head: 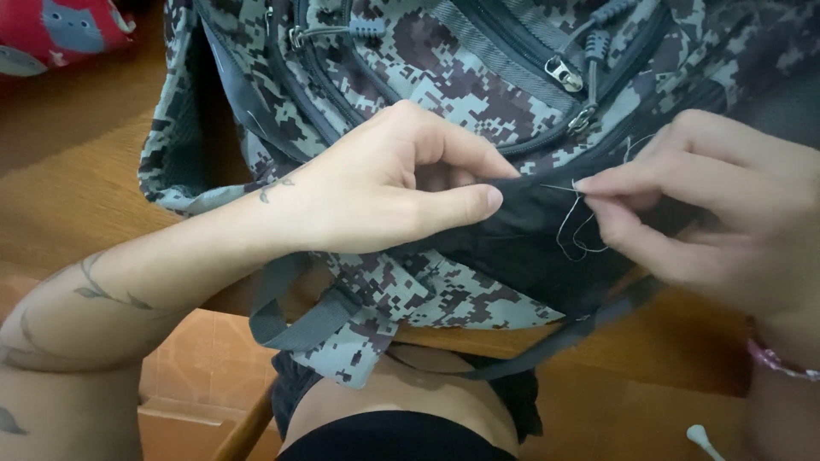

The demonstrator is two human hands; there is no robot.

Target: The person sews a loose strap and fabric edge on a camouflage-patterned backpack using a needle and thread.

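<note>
So my left hand [384,183] pinches the black fabric flap [530,239] of the camo backpack [444,77]. At 3 o'clock my right hand [709,205] pinches a needle [559,188], lying roughly 9-to-3, thread [574,235] looping below.

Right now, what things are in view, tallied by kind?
Camouflage backpack: 1
Black fabric panel: 1
Needle with thread: 1
Metal zipper pulls: 2
Red patterned cloth: 1
Pink wristband: 1
Hands, left hand and right hand: 2
Total: 9
</note>
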